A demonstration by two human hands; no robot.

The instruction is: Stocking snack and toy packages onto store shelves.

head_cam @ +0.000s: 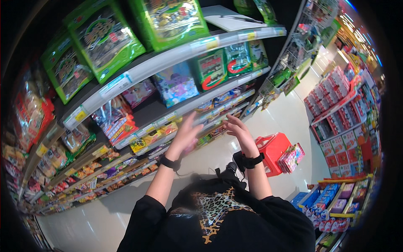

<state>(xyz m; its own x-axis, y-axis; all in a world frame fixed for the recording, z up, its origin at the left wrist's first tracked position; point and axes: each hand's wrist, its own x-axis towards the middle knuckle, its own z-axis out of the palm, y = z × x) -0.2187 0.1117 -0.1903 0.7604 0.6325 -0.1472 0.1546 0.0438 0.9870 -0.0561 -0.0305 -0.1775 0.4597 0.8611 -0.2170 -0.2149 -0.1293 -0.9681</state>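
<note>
My left hand (pixel 185 135) is raised before the shelves with its fingers apart and no item in it; it is somewhat blurred, and a small pinkish thing shows behind it. To its right, my right hand (pixel 236 129) hangs in the air with curled, spread fingers, also without an item. Both wrists wear black bands. Beyond the hands, a blue-and-purple cartoon pack (pixel 177 83) stands on the second shelf, beside green packs (pixel 211 69). Large green bags with clear windows (pixel 105 37) stand on the shelf above.
A red plastic stool or basket (pixel 274 151) is on the floor at my right, with colourful packs (pixel 291 158) against it. A pen (pixel 241 19) lies on white paper (pixel 226 23) on the upper shelf. Stacked boxed goods (pixel 335 104) stand across the aisle; a wire rack (pixel 291 53) edges the shelves.
</note>
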